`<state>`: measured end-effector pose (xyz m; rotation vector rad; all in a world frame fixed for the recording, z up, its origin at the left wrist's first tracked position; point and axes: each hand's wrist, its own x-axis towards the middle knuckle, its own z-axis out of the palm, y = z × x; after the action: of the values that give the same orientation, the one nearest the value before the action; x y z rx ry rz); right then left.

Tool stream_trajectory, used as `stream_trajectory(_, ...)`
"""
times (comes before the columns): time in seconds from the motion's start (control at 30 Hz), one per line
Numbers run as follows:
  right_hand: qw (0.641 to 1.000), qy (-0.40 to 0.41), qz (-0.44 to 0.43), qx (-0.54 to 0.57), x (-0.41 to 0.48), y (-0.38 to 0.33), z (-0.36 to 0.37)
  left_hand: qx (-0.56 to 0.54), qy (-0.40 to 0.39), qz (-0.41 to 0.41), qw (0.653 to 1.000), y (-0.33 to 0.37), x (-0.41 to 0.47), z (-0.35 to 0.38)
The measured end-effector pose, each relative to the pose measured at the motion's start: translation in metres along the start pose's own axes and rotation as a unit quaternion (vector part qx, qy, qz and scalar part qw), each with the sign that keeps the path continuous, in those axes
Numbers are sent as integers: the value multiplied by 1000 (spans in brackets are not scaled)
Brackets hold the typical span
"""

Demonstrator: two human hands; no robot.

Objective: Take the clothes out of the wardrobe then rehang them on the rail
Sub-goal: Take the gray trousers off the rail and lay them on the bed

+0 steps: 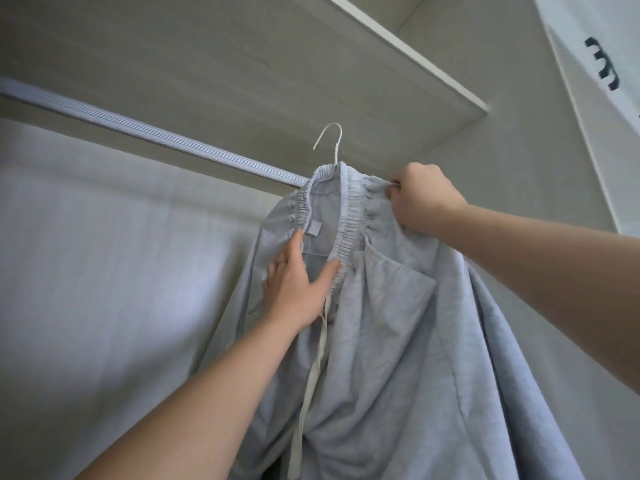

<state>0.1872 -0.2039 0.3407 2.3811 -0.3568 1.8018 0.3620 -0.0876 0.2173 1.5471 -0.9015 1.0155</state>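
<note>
Light grey trousers [398,323] with an elastic waistband and a white drawstring hang on a white hanger [333,143], whose hook is free in the air below and in front of the rail [156,133]. My left hand [298,282] reaches into the waistband opening, fingers spread and thumb lying against the elastic. My right hand [419,199] grips the right side of the waistband, fingers curled around the gathered fabric. The hanger's body is hidden inside the trousers.
The ribbed silver rail runs from the far left to behind the trousers. A pale wardrobe shelf [415,64] sits overhead, the back panel [86,254] behind. A white door with a dark handle [602,64] is at the upper right.
</note>
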Motion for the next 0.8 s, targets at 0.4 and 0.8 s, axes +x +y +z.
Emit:
stream_trajectory(0.4, 999, 4, -39, -20, -158, 102, -132, -2, 85, 149, 985, 109, -79, 8)
stream_trajectory(0.8, 993, -16, 64, -99, -336, 242, -358, -101, -50, 224, 968, 348, -234, 117)
